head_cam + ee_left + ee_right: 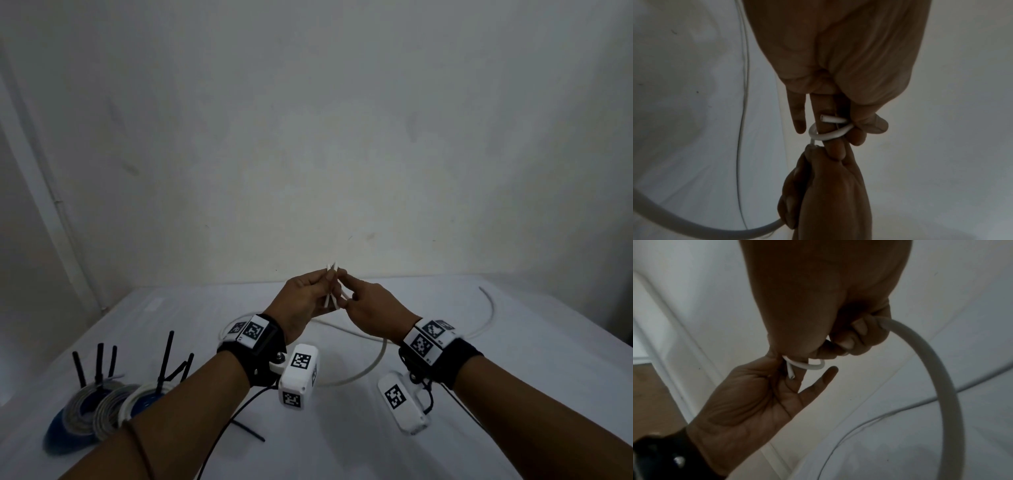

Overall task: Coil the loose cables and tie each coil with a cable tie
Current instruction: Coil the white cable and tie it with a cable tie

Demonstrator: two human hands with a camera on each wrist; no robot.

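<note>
A loose white cable [373,363] lies in a wide curve on the white table [479,428] and rises to both hands. My left hand [325,282] pinches the cable's cut end [831,120] between thumb and fingers, bent into a small loop [819,135]. My right hand [346,294] meets it from the right and grips the same cable [937,363] with curled fingers just behind the loop [812,366]. Both hands are raised above the table's far middle. A loose black cable tie [248,428] lies under my left forearm.
Three tied coils sit at the near left: a blue one [56,428], a grey one [104,416] and a white one [137,397], black tie tails sticking up. The cable's far end [488,298] reaches the right. A wall [308,137] stands behind.
</note>
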